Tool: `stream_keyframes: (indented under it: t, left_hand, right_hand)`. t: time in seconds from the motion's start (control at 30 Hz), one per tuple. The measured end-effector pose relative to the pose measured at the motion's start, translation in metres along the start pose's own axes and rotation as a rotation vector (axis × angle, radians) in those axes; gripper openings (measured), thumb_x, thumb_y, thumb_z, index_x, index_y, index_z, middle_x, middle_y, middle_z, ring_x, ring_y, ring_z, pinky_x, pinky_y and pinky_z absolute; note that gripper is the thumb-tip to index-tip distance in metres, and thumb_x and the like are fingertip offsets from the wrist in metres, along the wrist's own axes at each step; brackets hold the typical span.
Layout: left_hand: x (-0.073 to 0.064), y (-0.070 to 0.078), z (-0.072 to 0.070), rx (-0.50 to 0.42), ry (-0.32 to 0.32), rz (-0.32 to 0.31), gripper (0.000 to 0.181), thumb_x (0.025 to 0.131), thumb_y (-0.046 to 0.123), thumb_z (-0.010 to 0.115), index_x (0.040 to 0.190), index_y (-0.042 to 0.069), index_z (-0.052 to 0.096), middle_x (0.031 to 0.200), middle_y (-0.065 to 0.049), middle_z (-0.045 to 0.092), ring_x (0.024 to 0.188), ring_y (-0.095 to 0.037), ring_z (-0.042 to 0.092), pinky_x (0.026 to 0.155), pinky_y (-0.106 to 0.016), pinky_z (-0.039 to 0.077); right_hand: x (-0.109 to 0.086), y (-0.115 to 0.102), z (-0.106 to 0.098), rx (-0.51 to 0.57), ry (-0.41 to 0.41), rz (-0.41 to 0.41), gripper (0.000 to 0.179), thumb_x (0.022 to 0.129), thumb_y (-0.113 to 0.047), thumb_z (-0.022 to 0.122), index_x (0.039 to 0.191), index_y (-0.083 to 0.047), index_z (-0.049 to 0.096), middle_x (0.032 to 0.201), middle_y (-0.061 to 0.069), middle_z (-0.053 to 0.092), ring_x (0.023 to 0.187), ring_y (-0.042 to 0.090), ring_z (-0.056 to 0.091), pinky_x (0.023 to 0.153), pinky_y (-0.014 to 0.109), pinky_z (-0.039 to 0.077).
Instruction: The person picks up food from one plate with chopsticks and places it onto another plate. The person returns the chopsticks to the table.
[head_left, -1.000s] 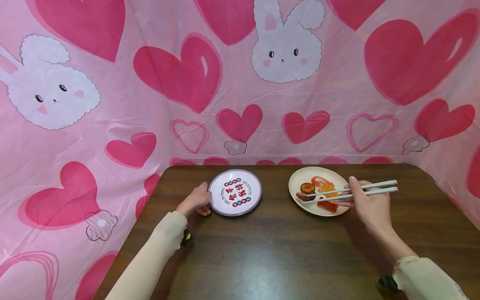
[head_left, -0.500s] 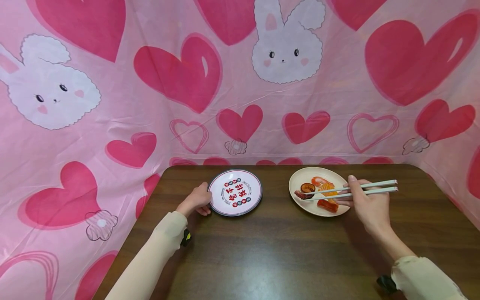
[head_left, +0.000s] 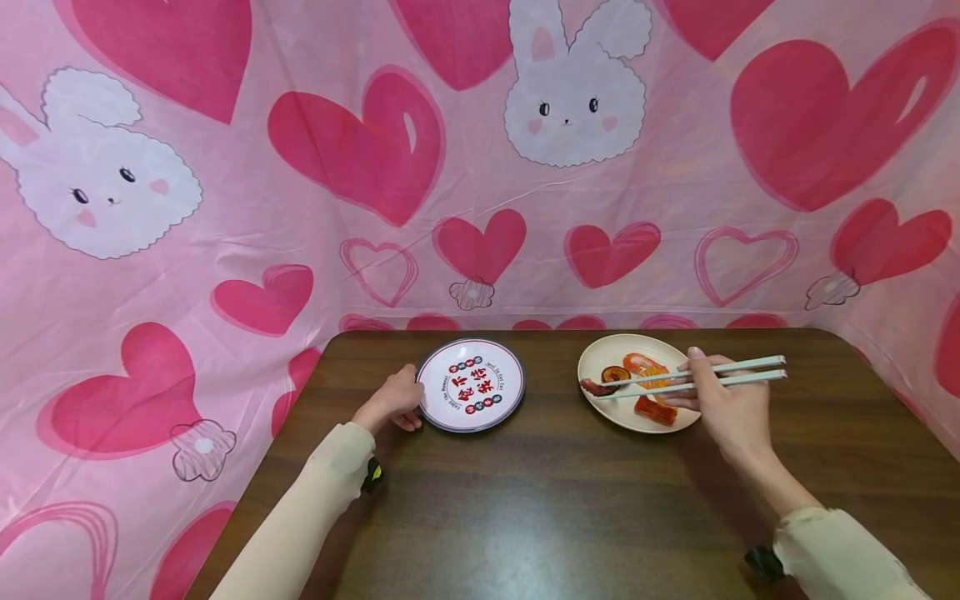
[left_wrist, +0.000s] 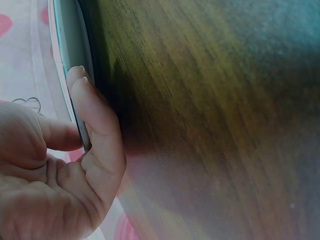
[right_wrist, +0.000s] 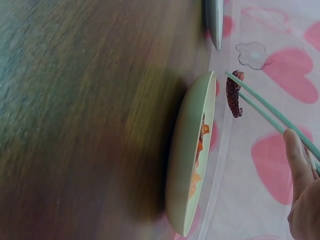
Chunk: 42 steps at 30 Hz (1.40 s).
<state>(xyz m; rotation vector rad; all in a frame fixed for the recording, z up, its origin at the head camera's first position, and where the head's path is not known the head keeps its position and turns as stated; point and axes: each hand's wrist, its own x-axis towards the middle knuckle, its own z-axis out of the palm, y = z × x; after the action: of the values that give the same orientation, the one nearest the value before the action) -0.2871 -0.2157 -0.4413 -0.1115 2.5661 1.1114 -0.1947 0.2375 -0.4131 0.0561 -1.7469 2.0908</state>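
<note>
At the left, my left hand (head_left: 393, 400) pinches the rim of a white plate (head_left: 435, 379) with a dark edge and red lettering. The left wrist view shows the thumb on one side of this rim and curled fingers (left_wrist: 102, 120) under the other. My right hand (head_left: 731, 412) grips a pair of pale green chopsticks (head_left: 750, 364). Between their tips is a dark red octopus tentacle piece (right_wrist: 233, 95), raised above the cream plate (right_wrist: 185, 145) in the right wrist view. On that plate lie an orange shrimp (head_left: 643, 367), a round brown slice (head_left: 615, 375) and a reddish-brown block (head_left: 656, 410).
Both plates stand near the far edge of a dark wooden table (head_left: 480, 508), with a strip of tabletop between them. A pink cloth (head_left: 465, 192) printed with hearts and rabbits hangs behind and at the sides.
The chopsticks have moved a little left with the tentacle piece, which now overlaps the left rim of the cream plate in the head view. The left hand and white plate have not moved.
</note>
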Motion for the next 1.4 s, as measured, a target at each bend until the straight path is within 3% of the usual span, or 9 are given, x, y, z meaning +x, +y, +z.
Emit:
stream_keyframes:
  t: [0.47, 0.87, 1.4]
  left_hand:
    - [0.001, 0.000, -0.001, 0.004, -0.005, -0.007, 0.056, 0.109, 0.011, 0.043, 0.158, -0.007, 0.024, 0.090, -0.023, 0.060, 0.053, -0.023, 0.063, 0.049, -0.034, 0.059]
    - [0.002, -0.002, 0.001, 0.009, 0.001, -0.021, 0.056, 0.109, 0.012, 0.044, 0.158, -0.007, 0.024, 0.088, -0.023, 0.060, 0.053, -0.023, 0.063, 0.049, -0.033, 0.058]
    - [0.001, -0.001, 0.002, 0.009, 0.006, -0.014, 0.057, 0.109, 0.012, 0.045, 0.159, -0.007, 0.023, 0.089, -0.023, 0.060, 0.053, -0.023, 0.063, 0.050, -0.034, 0.059]
  right_hand:
    - [0.002, -0.004, 0.015, -0.017, -0.009, 0.000, 0.037, 0.104, -0.021, 0.067, 0.100, 0.015, 0.062, 0.081, 0.014, 0.075, 0.064, 0.026, 0.076, 0.058, 0.041, 0.060]
    - [0.002, -0.004, 0.025, 0.007, -0.007, 0.013, 0.030, 0.105, -0.020, 0.067, 0.095, 0.009, 0.067, 0.079, 0.014, 0.075, 0.064, 0.025, 0.076, 0.059, 0.042, 0.060]
    - [0.003, -0.006, 0.042, -0.006, -0.048, 0.022, 0.027, 0.104, -0.021, 0.068, 0.101, 0.006, 0.065, 0.087, 0.008, 0.078, 0.068, 0.026, 0.077, 0.059, 0.040, 0.060]
